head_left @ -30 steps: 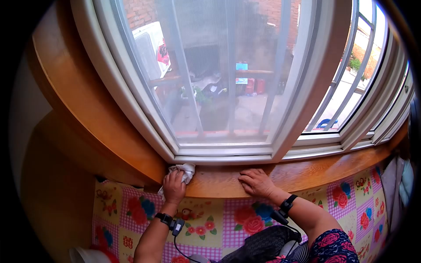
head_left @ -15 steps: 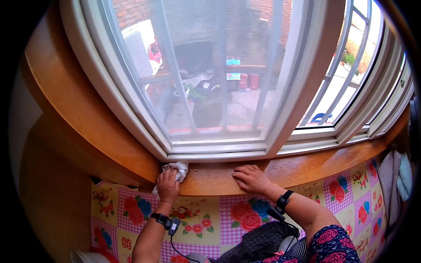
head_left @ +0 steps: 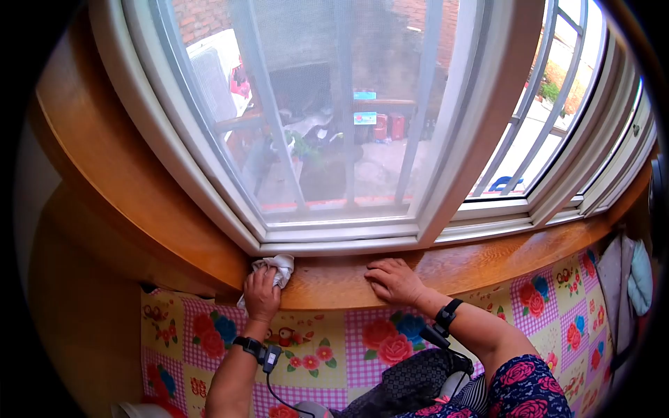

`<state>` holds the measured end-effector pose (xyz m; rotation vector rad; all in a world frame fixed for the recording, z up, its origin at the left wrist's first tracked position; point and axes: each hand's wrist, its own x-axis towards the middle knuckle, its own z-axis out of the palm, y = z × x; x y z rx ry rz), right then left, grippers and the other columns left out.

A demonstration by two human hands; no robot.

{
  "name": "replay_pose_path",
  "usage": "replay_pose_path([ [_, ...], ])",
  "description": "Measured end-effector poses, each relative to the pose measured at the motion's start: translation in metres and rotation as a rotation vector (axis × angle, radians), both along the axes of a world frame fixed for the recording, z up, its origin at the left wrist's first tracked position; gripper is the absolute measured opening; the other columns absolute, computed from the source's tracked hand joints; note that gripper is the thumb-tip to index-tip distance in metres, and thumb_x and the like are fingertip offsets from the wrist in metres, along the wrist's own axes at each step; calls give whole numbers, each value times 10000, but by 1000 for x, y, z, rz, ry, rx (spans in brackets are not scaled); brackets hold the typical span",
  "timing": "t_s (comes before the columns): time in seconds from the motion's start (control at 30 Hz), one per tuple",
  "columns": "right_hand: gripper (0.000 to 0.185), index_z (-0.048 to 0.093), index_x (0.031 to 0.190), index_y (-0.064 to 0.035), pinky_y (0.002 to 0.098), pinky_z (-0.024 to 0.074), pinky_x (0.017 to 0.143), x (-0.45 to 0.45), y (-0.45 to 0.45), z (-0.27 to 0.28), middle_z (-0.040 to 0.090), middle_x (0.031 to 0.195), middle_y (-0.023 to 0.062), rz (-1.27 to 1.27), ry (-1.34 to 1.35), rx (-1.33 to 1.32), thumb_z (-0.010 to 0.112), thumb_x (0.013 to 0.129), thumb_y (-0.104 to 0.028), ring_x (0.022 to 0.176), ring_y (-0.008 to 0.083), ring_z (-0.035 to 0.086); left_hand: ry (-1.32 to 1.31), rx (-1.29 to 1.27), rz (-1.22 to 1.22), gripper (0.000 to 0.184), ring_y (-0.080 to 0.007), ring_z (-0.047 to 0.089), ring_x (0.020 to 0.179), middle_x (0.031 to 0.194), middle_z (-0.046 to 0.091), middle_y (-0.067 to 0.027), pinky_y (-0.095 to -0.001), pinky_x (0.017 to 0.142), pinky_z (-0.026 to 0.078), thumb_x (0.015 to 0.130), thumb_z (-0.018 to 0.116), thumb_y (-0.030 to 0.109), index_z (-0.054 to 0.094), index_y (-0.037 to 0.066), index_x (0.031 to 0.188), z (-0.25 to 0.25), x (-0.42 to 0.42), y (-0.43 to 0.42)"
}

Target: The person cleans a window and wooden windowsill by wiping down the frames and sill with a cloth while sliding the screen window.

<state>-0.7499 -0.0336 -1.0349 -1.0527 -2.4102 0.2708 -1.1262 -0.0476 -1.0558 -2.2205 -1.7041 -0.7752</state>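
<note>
Cloth [head_left: 283, 265]: white with greyish folds, crumpled and loosely bunched, held under the left hand [head_left: 263, 294] at the sill's left end, below the window frame [head_left: 341, 246]; a narrow end shows beside the wrist. Sill [head_left: 324, 287]: orange-brown wood, glossy, grain visible, level, extending rightward along the frame, right hand [head_left: 394, 280] resting on it.

Windowsill [head_left: 474, 268]: smooth, glossy wood with visible grain. Window frame [head_left: 334, 245]: smooth white surface with a slight sheen. Cloth [head_left: 281, 266], at the sill's left end: crumpled white fabric, matt. Bars [head_left: 344, 104] beyond the pane: grey, metal-like. Wall [head_left: 202, 15] outside: rough brick.
</note>
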Motion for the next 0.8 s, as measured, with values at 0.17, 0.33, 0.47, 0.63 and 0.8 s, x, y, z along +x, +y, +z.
replay_pose_path([
  [0.17, 264, 651, 1128, -54, 410, 470, 912, -38, 20, 69, 649, 1120, 117, 179, 400, -272, 615, 922, -214, 1042, 307, 618, -20, -2, -24, 456, -356, 525, 1082, 1204, 572, -126, -484, 923, 427, 755, 607, 126, 599, 97, 1210, 3, -3, 1],
  [0.33, 251, 614, 1094, -18, 370, 485, 835, -56, -45, 259, 647, 1064, 112, 705, 1132, -404, 595, 946, -219, 949, 247, 619, 49, -83, 17, 453, -351, 527, 1077, 1206, 574, -125, -480, 921, 430, 764, 596, 140, 602, 99, 1216, -8, -9, 4],
  [0.47, 242, 593, 1009, -26, 375, 487, 761, -31, -100, 306, 637, 983, 105, 1063, 1371, -396, 548, 955, -258, 855, 246, 612, 11, -33, -13, 457, -353, 525, 1080, 1208, 572, -129, -481, 937, 427, 765, 602, 142, 606, 100, 1221, -3, -6, 3],
  [0.63, 279, 584, 1028, -16, 380, 481, 778, -19, -115, 303, 630, 1003, 116, 1106, 1306, -481, 542, 953, -281, 875, 254, 608, -7, 16, -21, 441, -359, 530, 1078, 1193, 576, -138, -485, 934, 428, 755, 590, 109, 614, 95, 1196, -7, -7, 4],
  [0.8, 316, 575, 1047, -7, 385, 476, 794, -7, -121, 295, 623, 1023, 127, 1113, 1235, -518, 535, 951, -305, 896, 263, 604, -23, -14, -2, 430, -360, 530, 1075, 1181, 577, -145, -490, 931, 426, 739, 588, 97, 615, 83, 1168, -8, -6, 5],
])
